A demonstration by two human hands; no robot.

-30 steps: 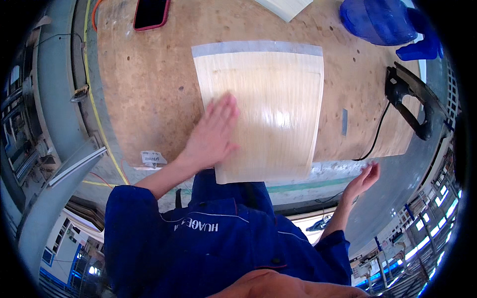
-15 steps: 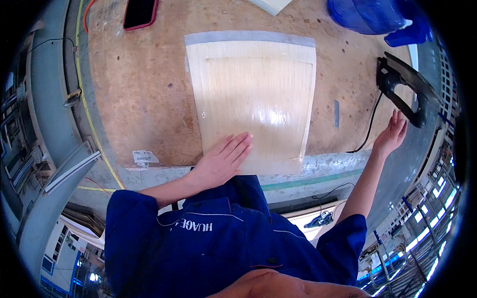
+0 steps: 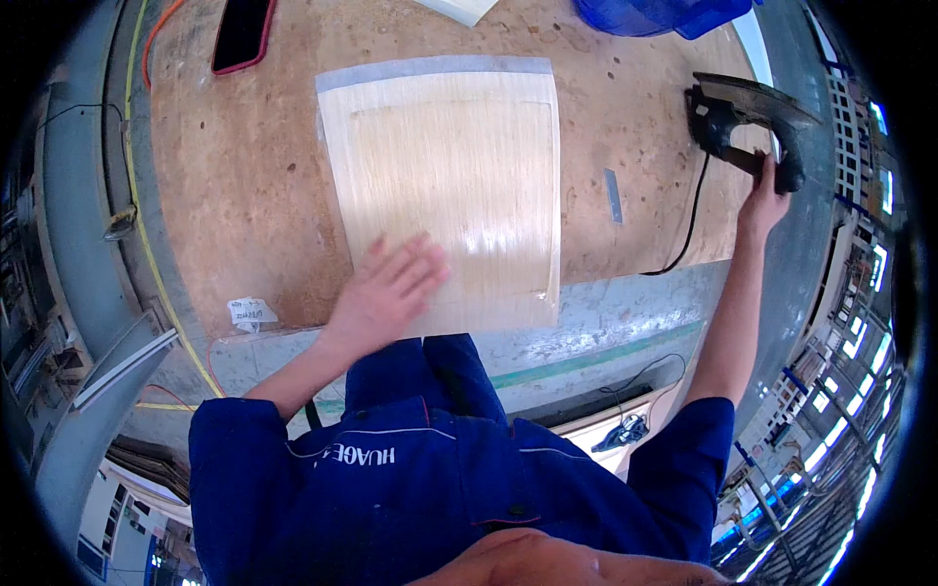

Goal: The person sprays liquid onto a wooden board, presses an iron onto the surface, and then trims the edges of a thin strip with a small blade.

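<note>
A pale wood-grain sheet with a grey strip along its far edge (image 3: 449, 156) lies on the wooden table (image 3: 234, 186), its near end reaching past the table's front edge. Over the sheet's near left part is my left hand (image 3: 391, 288), fingers stretched and slightly blurred; whether it touches the surface I cannot tell. To the right, my right hand (image 3: 767, 200) is closed round the handle of a black clothes iron (image 3: 718, 122). The iron stands on its heel or side near the table's right edge, with a black cord running from it toward the front edge.
A thin grey metal strip (image 3: 613, 195) lies between sheet and iron. At the far side are a phone in a red case (image 3: 242, 34), a pale sheet corner (image 3: 464, 8) and a blue plastic container (image 3: 664, 12). A torn white label (image 3: 252, 312) sits at the front left.
My right hand has reached forward and taken hold of the iron's handle. My left hand has shifted on the sheet, its fingers spreading. The whole view has shifted a little.
</note>
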